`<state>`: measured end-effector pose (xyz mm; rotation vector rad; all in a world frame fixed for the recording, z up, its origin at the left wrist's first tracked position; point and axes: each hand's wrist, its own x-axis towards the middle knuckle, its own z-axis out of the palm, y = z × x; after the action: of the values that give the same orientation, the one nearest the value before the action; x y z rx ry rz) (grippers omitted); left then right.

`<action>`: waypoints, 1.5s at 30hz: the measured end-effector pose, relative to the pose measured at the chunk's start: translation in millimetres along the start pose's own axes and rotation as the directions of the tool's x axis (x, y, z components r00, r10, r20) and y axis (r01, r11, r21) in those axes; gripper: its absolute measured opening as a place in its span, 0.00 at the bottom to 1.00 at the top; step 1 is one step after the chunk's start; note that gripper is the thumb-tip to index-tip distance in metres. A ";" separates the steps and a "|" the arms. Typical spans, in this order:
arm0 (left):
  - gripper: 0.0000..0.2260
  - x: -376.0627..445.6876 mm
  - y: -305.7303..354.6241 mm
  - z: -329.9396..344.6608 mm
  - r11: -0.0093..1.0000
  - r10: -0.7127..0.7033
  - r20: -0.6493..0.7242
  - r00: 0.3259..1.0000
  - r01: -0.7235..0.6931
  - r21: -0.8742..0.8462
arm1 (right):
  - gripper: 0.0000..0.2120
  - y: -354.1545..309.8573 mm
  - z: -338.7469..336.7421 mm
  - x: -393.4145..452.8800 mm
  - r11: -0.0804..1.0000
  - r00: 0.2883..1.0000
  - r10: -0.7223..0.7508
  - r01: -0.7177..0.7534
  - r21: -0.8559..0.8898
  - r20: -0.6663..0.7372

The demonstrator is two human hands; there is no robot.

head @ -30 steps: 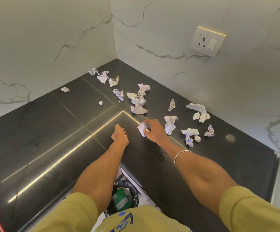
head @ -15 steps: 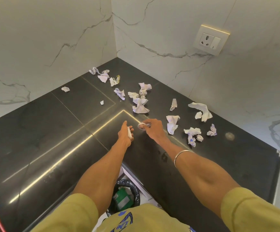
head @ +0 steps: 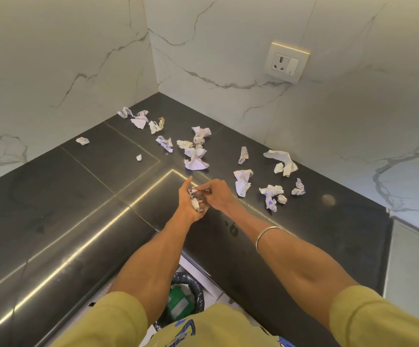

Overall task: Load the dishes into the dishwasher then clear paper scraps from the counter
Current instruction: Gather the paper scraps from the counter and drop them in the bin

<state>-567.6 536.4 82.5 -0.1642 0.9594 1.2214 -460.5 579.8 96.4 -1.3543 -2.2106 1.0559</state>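
Note:
Several crumpled white paper scraps lie scattered on the black corner counter (head: 78, 201), the nearest being a scrap (head: 242, 182) just right of my hands and a cluster (head: 195, 156) beyond them. My left hand (head: 188, 204) is held palm-up over the counter's middle with a small scrap (head: 195, 203) in it. My right hand (head: 216, 195) meets it, its fingertips pinching a second small scrap (head: 194, 191) against the left palm. No dishes or dishwasher are in view.
Marble walls close the corner, with a wall socket (head: 286, 62) on the right wall. A black bin (head: 187, 298) with green and white waste stands on the floor below the counter edge, between my arms. More scraps (head: 138, 118) lie deep in the corner.
My right hand picked a scrap off the counter and carried it left to my left hand, which turned palm-up and now holds paper. Both hands have come together.

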 end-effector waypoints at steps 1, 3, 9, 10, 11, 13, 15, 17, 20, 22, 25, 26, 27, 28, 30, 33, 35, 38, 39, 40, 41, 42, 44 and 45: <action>0.18 0.8 -2.9 -0.2 1.000 -0.021 0.005 1.000 0.021 0.022 | 0.10 0.6 -2.6 -2.8 0.999 1.000 0.002 -0.001 -0.034 0.014; 0.12 0.7 -9.4 5.1 0.994 -0.056 0.002 0.998 0.056 0.089 | 0.10 2.8 -5.1 -7.6 0.995 1.000 0.007 -0.007 -0.102 -0.004; 0.15 11.3 -28.3 34.7 0.968 -0.081 -0.065 0.995 0.094 0.231 | 0.09 27.8 -18.6 -29.1 0.992 0.976 0.120 -0.122 -0.004 -0.180; 0.17 14.9 -30.1 37.1 0.971 -0.073 -0.079 0.994 0.089 0.224 | 0.07 33.1 -23.1 -32.8 0.994 0.970 0.113 -0.112 0.018 -0.217; 0.17 18.8 -31.3 38.7 0.975 -0.048 -0.102 0.994 0.069 0.212 | 0.06 39.5 -28.1 -35.5 0.994 0.963 0.106 -0.101 0.033 -0.247; 0.14 28.3 -31.2 38.0 0.978 0.018 -0.173 0.985 0.019 0.210 | 0.05 53.9 -39.2 -39.7 0.994 0.948 0.110 -0.099 0.050 -0.298; 0.14 33.7 -28.9 35.3 0.968 0.048 -0.190 0.981 0.002 0.251 | 0.08 70.3 -51.7 -42.3 0.989 0.933 0.136 -0.147 -0.009 -0.333; 0.15 38.0 -26.2 32.8 0.954 0.051 -0.169 0.984 0.001 0.299 | 0.15 86.5 -62.1 -41.3 0.973 0.943 0.149 -0.193 -0.125 -0.297; 0.16 42.5 -20.2 36.9 0.939 0.048 -0.144 0.988 0.005 0.345 | 0.23 100.5 -66.3 -34.6 0.930 0.964 0.174 -0.228 -0.287 -0.200; 0.17 46.5 -17.2 43.9 0.943 0.048 -0.136 0.990 0.001 0.334 | 0.25 102.4 -63.5 -29.7 0.915 0.973 0.184 -0.222 -0.336 -0.139; 0.18 48.5 -16.5 55.6 0.953 0.072 -0.155 0.985 -0.022 0.301 | 0.23 100.4 -58.1 -22.9 0.897 0.976 0.188 -0.216 -0.385 -0.109; 0.18 49.2 -17.6 57.6 0.953 0.079 -0.159 0.984 -0.028 0.301 | 0.22 100.5 -55.6 -21.2 0.902 0.972 0.193 -0.228 -0.367 -0.131; 0.18 50.4 -19.5 58.0 0.949 0.079 -0.167 0.983 -0.023 0.313 | 0.21 101.1 -52.7 -20.6 0.910 0.967 0.202 -0.244 -0.335 -0.155; 0.18 51.7 -22.1 56.7 0.941 0.077 -0.182 0.980 -0.011 0.339 | 0.19 102.3 -49.9 -20.1 0.918 0.962 0.209 -0.255 -0.304 -0.174; 0.18 54.9 -27.2 49.9 0.922 0.068 -0.223 0.972 0.024 0.385 | 0.14 102.7 -46.0 -19.8 0.921 0.956 0.213 -0.265 -0.284 -0.201; 0.19 60.1 -31.5 40.8 0.926 0.070 -0.261 0.963 0.035 0.376 | 0.11 98.6 -44.8 -19.1 0.932 0.941 0.203 -0.271 -0.243 -0.271; 0.22 62.1 -32.1 39.6 0.941 0.076 -0.270 0.960 0.020 0.337 | 0.12 91.2 -46.4 -18.4 0.955 0.930 0.172 -0.239 -0.176 -0.326; 0.27 59.7 -33.6 44.4 0.957 0.084 -0.274 0.958 0.000 0.291 | 0.10 76.9 -48.0 -19.2 0.981 0.927 0.031 -0.099 -0.164 -0.373; 0.25 58.3 -34.5 46.8 0.963 0.080 -0.264 0.961 -0.006 0.269 | 0.09 71.4 -47.3 -19.9 0.981 0.931 -0.023 -0.050 -0.190 -0.365; 0.24 54.6 -35.5 49.9 0.971 0.075 -0.244 0.967 -0.016 0.238 | 0.09 66.0 -46.1 -20.9 0.976 0.936 -0.070 -0.007 -0.217 -0.346; 0.23 51.7 -36.0 52.2 0.979 0.071 -0.214 0.974 -0.027 0.202 | 0.09 61.5 -44.3 -21.5 0.970 0.939 -0.109 0.030 -0.240 -0.325; 0.23 48.1 -36.2 53.1 0.986 0.068 -0.182 0.981 -0.039 0.160 | 0.10 59.1 -42.2 -21.9 0.963 0.942 -0.142 0.061 -0.261 -0.305; 0.24 44.2 -35.1 52.4 0.998 0.037 -0.123 0.992 -0.030 0.062 | 0.10 57.7 -39.2 -23.9 0.944 0.945 -0.200 0.116 -0.309 -0.258; 0.23 41.1 -33.2 52.0 0.999 0.025 -0.093 0.995 -0.023 0.026 | 0.10 59.1 -38.3 -25.5 0.928 0.945 -0.234 0.146 -0.344 -0.230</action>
<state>-511.0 583.5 73.6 -0.1917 1.0595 1.2322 -388.0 589.4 80.4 -1.2815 -2.3153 0.4227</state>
